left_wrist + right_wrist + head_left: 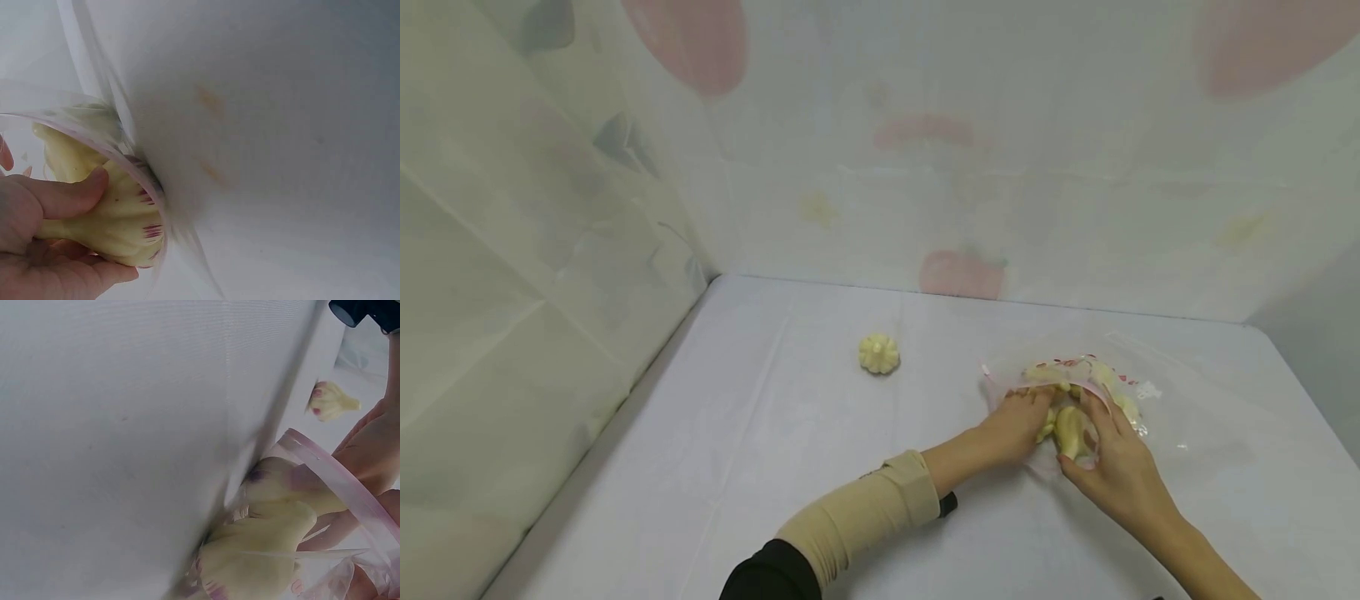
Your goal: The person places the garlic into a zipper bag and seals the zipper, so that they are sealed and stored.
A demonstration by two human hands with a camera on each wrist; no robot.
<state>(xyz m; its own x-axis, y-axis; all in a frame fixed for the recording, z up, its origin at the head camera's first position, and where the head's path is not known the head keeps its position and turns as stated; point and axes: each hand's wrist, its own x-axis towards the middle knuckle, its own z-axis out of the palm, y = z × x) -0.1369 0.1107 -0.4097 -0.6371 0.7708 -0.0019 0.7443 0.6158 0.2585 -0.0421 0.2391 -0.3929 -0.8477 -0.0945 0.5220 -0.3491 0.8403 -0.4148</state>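
A clear plastic bag (1180, 417) with red print lies on the right of the table, its pink-edged mouth toward me. Inside its mouth, my left hand (1018, 425) holds a pale garlic bulb (122, 215) with purple streaks, thumb on top and fingers beneath. My right hand (1116, 467) grips the bag's edge at the right of the opening. More garlic bulbs lie in the bag, among them one (1070, 431) between the hands; in the right wrist view a large bulb (250, 556) shows through the film. The left fingertips are partly hidden in the head view.
A single garlic bulb (878, 354) sits on the white-covered table (805, 417), left of the bag and farther back. Printed curtains (820, 200) stand behind the table and along its left side. A dark wrist device (949, 504) shows under the left forearm.
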